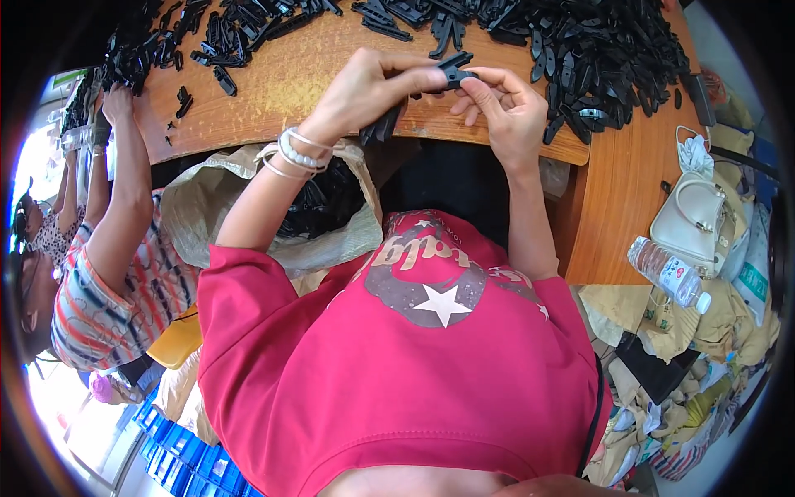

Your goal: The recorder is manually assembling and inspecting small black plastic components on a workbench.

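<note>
My left hand and my right hand meet over the front edge of a wooden table. Between their fingertips they pinch a small black plastic part. My left hand also clutches a bundle of several black plastic pieces that hang below its palm. White bead bracelets circle my left wrist. A large heap of the same black parts lies just right of my right hand, and more black parts are strewn at the table's far left.
An open pale sack holding black parts stands under the table by my left arm. A co-worker in a striped shirt reaches onto the table at left. A white handbag, a water bottle and blue crates lie around.
</note>
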The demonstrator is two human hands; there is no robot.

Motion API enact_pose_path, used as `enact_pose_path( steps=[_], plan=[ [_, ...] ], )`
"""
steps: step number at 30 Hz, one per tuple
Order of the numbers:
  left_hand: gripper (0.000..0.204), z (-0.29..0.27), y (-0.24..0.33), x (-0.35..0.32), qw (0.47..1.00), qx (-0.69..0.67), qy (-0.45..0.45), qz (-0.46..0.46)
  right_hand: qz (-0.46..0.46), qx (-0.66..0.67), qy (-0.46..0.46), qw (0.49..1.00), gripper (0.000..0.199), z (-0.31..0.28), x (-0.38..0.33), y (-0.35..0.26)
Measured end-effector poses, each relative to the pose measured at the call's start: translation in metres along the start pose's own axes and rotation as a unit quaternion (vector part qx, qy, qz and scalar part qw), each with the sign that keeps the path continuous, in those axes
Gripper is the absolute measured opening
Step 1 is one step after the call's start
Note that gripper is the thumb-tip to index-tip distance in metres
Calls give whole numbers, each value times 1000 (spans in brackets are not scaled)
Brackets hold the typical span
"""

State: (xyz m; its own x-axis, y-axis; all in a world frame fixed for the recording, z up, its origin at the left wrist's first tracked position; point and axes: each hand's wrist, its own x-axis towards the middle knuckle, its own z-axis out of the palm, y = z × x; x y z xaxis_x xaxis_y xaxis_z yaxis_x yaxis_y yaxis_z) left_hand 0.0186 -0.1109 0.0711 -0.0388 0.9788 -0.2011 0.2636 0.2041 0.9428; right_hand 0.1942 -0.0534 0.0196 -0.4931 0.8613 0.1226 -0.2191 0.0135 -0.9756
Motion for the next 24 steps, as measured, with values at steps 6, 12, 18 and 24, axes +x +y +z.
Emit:
enact_pose_path(
  steps=[6,12,18,24],
  plan=[
    [37,8,-1,-12,970,203,35,133,-86,-3,95,992,30,11,-2,-8],
    [34,6,0,-27,965,200,42,163,-86,-74,10,993,29,2,-12,-13],
    [34,-15,4,-64,977,165,68,117,-83,22,-60,995,20,27,-8,-9],
    [34,-82,0,-146,953,295,-34,-66,-36,3,-50,998,25,11,8,-6]
  ],
)
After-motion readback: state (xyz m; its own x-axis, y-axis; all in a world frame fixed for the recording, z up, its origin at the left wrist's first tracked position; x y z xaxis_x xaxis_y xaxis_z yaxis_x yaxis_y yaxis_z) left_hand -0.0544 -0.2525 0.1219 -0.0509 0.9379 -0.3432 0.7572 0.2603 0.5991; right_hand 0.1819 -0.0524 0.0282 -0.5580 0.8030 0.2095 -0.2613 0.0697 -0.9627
